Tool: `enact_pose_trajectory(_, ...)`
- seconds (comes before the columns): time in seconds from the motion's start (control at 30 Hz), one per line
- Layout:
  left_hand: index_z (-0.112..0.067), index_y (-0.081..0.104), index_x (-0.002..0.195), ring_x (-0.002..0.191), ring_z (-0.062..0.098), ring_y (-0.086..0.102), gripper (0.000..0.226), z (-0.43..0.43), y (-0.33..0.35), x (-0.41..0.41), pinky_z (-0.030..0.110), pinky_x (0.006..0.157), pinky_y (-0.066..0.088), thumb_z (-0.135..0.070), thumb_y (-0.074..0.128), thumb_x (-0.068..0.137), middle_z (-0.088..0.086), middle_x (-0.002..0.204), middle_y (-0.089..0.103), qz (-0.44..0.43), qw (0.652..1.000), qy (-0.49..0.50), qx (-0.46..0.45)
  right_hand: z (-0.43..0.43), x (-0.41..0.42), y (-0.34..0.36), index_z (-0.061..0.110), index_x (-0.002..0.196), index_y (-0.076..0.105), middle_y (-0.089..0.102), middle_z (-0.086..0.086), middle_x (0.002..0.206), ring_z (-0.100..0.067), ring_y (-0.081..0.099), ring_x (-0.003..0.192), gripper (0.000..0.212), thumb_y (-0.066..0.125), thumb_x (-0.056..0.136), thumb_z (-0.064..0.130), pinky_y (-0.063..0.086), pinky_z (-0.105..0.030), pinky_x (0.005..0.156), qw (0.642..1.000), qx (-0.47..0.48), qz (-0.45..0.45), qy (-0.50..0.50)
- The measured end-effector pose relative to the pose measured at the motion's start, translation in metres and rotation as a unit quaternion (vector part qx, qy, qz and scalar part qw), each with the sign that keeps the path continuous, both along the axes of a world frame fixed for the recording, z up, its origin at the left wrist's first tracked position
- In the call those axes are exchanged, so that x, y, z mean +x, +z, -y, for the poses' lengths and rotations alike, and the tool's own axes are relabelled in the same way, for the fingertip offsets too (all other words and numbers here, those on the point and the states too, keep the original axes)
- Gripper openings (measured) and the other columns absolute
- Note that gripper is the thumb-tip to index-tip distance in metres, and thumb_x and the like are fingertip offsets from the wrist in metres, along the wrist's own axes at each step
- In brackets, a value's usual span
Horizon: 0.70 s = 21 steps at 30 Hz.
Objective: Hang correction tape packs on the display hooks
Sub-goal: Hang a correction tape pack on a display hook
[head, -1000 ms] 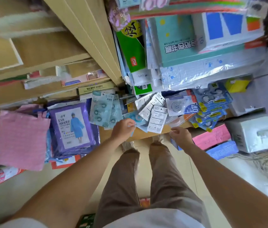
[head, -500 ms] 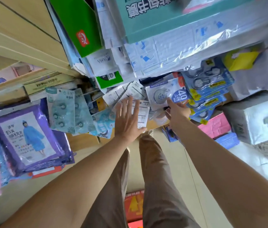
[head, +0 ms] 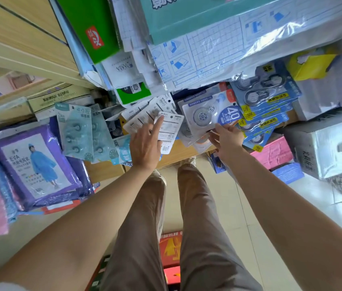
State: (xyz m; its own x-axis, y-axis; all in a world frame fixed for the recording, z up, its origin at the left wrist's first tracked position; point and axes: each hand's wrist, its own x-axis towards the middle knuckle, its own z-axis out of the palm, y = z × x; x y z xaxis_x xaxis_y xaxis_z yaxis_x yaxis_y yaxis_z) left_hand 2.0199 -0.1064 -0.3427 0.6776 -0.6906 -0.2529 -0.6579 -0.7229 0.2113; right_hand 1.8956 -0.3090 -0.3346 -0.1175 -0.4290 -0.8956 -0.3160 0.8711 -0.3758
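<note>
Two hands were at the crowded display. The right hand [head: 226,139] pinched the lower edge of one large correction tape pack [head: 205,114], its fingers [head: 218,129] closed on the clear blister. That pack had a pale card, a round grey tape wheel left of centre and a blue badge reading 40 at its right end. Its long axis ran across the view, rising slightly to the right, with its face toward the camera. It sat mid-display, just left of a stack of about four blue packs [head: 271,97]. The left hand [head: 145,145] lay flat with straight, slightly parted digits, the forefinger touching the nearest of at least three white-backed packs [head: 169,131]. That one showed its barcode side, long axis up and down. Two teal packs [head: 75,131] sat further left
</note>
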Motion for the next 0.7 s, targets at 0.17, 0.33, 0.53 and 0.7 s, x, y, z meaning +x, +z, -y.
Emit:
enact_pose_trajectory(0.17, -0.034, 0.037, 0.151, 0.088, 0.024, 0.064, 0.08, 0.0, 0.008, -0.008, 0.043, 0.067, 0.057, -0.001, 0.069, 0.085, 0.003, 0.112, 0.059, -0.147, 0.963, 0.165, -0.152, -0.02, -0.004, 0.009, 0.006, 0.105, 0.063, 0.074, -0.016, 0.097, -0.021, 0.071, 0.072, 0.02, 0.072, 0.089, 0.013, 0.062, -0.033, 0.067, 0.988, -0.036, -0.027, 0.149)
enact_pose_trajectory(0.33, -0.02, 0.056, 0.139, 0.083, 0.017, 0.066, 0.056, 0.003, 0.026, -0.018, 0.034, 0.077, 0.058, -0.008, 0.071, 0.087, 0.0, 0.104, 0.068, -0.204, 0.917, 0.272, -0.209, -0.069, -0.004, 0.024, 0.022, 0.118, 0.063, 0.072, -0.001, 0.11, -0.018, 0.07, 0.093, 0.044, 0.081, 0.08, 0.031, 0.06, -0.037, 0.081, 0.913, -0.061, 0.086, 0.394)
enact_pose_trajectory(0.53, -0.037, 0.067, 0.092, 0.092, 0.016, 0.071, 0.023, 0.003, 0.048, -0.023, 0.047, 0.082, 0.06, -0.026, 0.082, 0.078, -0.003, 0.097, 0.074, -0.352, 0.83, 0.392, -0.184, -0.103, -0.001, 0.027, 0.024, 0.152, 0.031, 0.046, -0.004, 0.141, -0.019, 0.05, 0.123, 0.104, 0.09, 0.067, 0.037, 0.047, -0.032, 0.102, 0.805, -0.12, 0.157, 0.56)
enact_pose_trajectory(0.7, -0.027, 0.072, 0.1, 0.09, 0.016, 0.073, 0.027, 0.004, 0.054, -0.025, 0.045, 0.083, 0.061, -0.025, 0.082, 0.074, -0.003, 0.093, 0.076, -0.405, 0.799, 0.403, -0.186, -0.108, -0.003, 0.032, 0.014, 0.134, 0.056, 0.062, -0.003, 0.114, -0.02, 0.063, 0.102, 0.058, 0.074, 0.079, 0.004, 0.052, -0.017, 0.082, 0.827, -0.16, 0.141, 0.52)
